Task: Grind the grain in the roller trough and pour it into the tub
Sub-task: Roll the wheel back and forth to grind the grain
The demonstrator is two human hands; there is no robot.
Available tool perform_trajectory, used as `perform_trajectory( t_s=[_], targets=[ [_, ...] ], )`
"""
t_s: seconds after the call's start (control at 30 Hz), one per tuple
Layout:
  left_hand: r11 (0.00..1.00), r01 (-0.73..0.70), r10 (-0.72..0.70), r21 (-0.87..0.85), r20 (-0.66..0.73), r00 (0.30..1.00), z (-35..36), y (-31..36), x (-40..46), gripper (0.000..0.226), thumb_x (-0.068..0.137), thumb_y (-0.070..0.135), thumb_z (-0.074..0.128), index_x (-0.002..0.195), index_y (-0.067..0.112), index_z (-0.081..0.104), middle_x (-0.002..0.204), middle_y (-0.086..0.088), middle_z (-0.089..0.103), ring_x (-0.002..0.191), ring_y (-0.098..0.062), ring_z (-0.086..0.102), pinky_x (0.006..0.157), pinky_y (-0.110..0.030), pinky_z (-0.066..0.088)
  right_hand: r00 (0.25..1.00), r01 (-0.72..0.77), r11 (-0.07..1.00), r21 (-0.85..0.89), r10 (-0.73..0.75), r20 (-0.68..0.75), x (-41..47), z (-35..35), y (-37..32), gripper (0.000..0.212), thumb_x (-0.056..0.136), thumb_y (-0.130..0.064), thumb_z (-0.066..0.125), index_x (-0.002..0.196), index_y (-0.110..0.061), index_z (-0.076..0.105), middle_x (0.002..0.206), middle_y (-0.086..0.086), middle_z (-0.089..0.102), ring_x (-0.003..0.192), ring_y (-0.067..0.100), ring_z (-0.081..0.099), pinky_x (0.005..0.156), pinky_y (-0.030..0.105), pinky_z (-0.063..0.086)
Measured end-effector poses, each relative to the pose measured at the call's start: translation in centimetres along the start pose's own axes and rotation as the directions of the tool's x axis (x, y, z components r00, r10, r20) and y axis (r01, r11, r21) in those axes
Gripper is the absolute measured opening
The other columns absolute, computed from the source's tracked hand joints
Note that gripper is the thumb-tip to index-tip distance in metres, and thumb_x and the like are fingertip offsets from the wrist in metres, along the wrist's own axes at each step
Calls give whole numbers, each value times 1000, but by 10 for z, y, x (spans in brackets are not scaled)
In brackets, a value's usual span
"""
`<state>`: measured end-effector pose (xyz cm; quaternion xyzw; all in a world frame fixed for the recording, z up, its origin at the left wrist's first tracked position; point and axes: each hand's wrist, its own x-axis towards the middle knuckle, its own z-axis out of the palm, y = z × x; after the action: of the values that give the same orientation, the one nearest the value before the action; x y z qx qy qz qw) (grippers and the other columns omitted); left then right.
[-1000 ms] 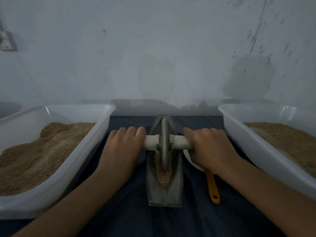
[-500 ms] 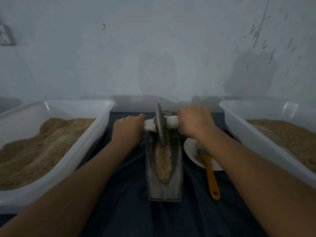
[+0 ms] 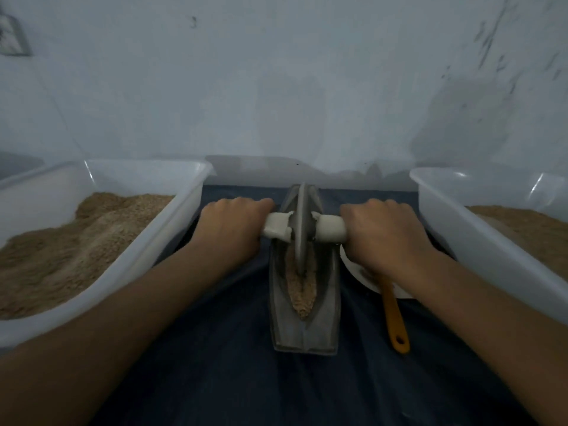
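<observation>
Head view: both hands' grips, left hand (image 3: 229,232) and right hand (image 3: 384,235), clench the roller (image 3: 302,229) over tan grain (image 3: 302,290).

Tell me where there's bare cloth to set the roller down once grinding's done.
Bare dark cloth lies between the left tub and the trough, and nearer than the trough. Right of it is crowded: white plate and orange-handled brush fill the gap to the right tub.
</observation>
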<state>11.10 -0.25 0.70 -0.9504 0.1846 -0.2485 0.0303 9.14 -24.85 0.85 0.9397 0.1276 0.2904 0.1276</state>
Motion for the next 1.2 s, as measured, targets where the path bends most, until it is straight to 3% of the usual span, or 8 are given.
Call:
perform_trajectory(
  t_s=[0.13, 0.27, 0.4, 0.47, 0.63, 0.73, 1.0, 1.2],
  targets=[
    [990, 138, -137, 16, -21, 990, 18, 3, 28, 18, 88, 20, 63, 101, 24, 52, 94, -4, 65, 88, -32, 66, 66, -38, 40, 989, -44, 999, 9, 43, 141, 50, 12, 8, 20, 80, -34, 72, 95, -23, 65, 80, -1, 60, 65, 19, 47, 55, 29, 33],
    [982, 178, -171, 55, -111, 979, 23, 8, 23, 20, 88, 20, 66, 100, 23, 51, 90, -2, 64, 84, -30, 66, 64, -36, 34, 989, -60, 998, -9, 60, 136, 51, 10, 5, 22, 79, -34, 74, 95, -22, 66, 85, 1, 66, 66, 18, 48, 57, 29, 35],
    [994, 99, -95, 41, -96, 991, 7, 10, -16, 38, 86, 21, 71, 114, 26, 46, 98, 1, 60, 89, -25, 61, 69, -38, 45, 999, -44, 999, -12, 44, -26, 8, -5, -7, 36, 76, -21, 76, 87, -23, 42, 77, 2, 61, 59, 21, 36, 49, 29, 20],
    [997, 50, -44, 61, -92, 995, -4, 12, -38, 50, 83, 24, 73, 123, 27, 43, 104, -1, 58, 93, -26, 58, 76, -41, 48, 994, -7, 999, 37, 11, -106, -19, -15, -12, 40, 67, -8, 79, 84, -19, 44, 68, 2, 54, 54, 19, 33, 46, 26, 11],
    [989, -23, 48, 146, -171, 984, -16, 19, -54, 49, 75, 21, 76, 114, 24, 46, 96, -5, 55, 87, -29, 54, 75, -46, 46, 1000, -2, 997, 72, 3, -23, -55, -19, -10, 55, 60, -13, 84, 83, -24, 35, 65, -7, 36, 48, 13, 29, 44, 24, 13],
    [997, 10, 0, 73, -133, 991, -8, 16, -26, 37, 80, 27, 71, 107, 25, 46, 92, -1, 57, 84, -27, 57, 74, -43, 47, 1000, -30, 999, 23, 30, -10, -37, -8, -3, 44, 72, -24, 78, 83, -26, 35, 62, -9, 31, 48, 12, 24, 47, 25, 10],
    [981, 192, -191, 35, -14, 981, 20, 6, 51, 13, 89, 32, 64, 101, 30, 62, 95, -2, 69, 90, -29, 68, 68, -37, 36, 942, -144, 982, 122, 98, 322, 64, 11, 10, 24, 79, -38, 71, 97, -24, 66, 79, -2, 60, 71, 19, 59, 63, 31, 50],
    [998, 66, -65, -2, -147, 987, 10, 9, -9, 19, 86, 27, 66, 96, 23, 50, 90, 1, 61, 83, -25, 58, 65, -35, 36, 999, -48, 997, 52, 48, -7, 4, -1, -3, 30, 77, -28, 75, 92, -25, 49, 70, -6, 46, 61, 20, 41, 51, 29, 21]
  ],
)
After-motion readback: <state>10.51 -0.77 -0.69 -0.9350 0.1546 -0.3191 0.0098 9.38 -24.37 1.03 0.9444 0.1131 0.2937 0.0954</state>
